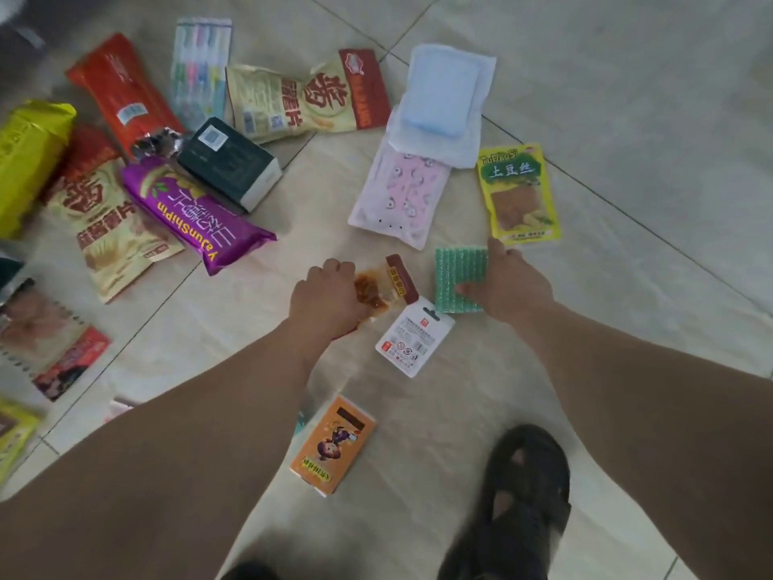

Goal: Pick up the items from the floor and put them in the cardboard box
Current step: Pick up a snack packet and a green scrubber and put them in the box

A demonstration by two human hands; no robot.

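Many packets lie scattered on the tiled floor. My left hand (326, 293) is closed around a clear snack packet with red-brown filling (385, 286) in the middle. My right hand (508, 282) grips a green ribbed sponge (458, 265) by its near edge. A white carded pack (414, 343) lies just below both hands, partly under the sponge. An orange cartoon packet (334, 445) lies nearer to me. A yellow-green snack packet (518, 194) lies just beyond my right hand. The cardboard box is not in view.
A pink patterned pouch (401, 198) and white-blue pads (439, 98) lie farther back. At left are a purple bag (196, 211), dark box (230, 163), chip bags (305, 98), toothbrush pack (200, 64) and more packets. My sandalled foot (523, 496) stands at lower right.
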